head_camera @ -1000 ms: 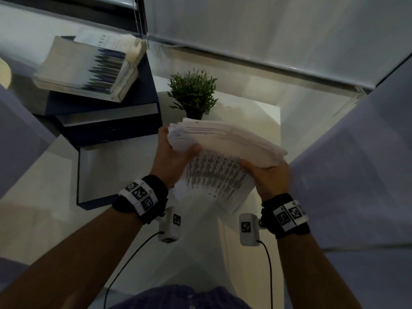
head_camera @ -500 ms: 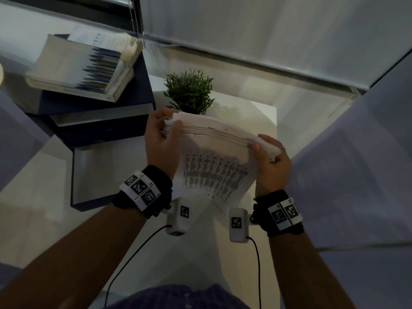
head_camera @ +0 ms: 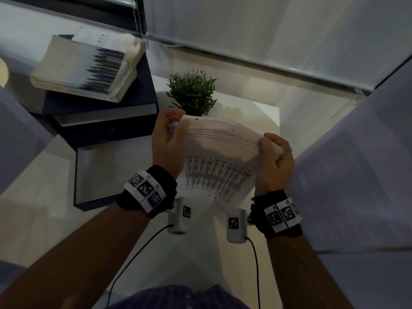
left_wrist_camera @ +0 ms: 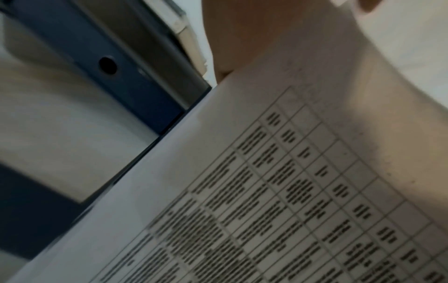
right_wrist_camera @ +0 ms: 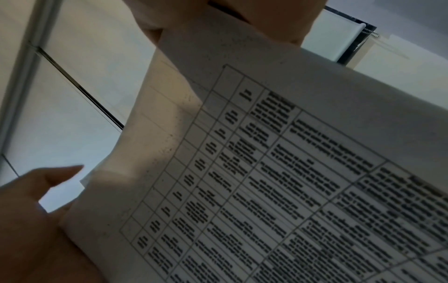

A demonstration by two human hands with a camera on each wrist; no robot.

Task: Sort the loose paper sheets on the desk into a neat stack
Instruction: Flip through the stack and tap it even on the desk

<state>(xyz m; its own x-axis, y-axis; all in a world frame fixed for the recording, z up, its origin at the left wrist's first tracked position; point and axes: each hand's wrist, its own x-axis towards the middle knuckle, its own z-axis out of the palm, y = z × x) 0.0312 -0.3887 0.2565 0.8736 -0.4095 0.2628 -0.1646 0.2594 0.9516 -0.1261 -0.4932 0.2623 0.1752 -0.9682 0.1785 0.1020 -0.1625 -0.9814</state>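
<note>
White tabletop (head_camera: 256, 112) spreads beneath everything, and the paper stack (head_camera: 223, 139) is held above it, in front of the small potted plant (head_camera: 192, 92) and right of the dark blue binders (head_camera: 107, 121). The stack stands roughly on edge, its top edges fanned and uneven, with a printed table facing the person. Squaring it well seems to call for a looser grip, letting the sheets drop so their lower edges tap on the tabletop — a few light knocks, then a turn to tap a side edge. Squeezing hard would lock the offsets in. The left hand (head_camera: 167, 141) clasps the stack's left end, fingers curled over the top corner; the right hand (head_camera: 274, 161) pinches the right end — thumb in front, fingers wrapped behind. The stack spans the gap between them.
</note>
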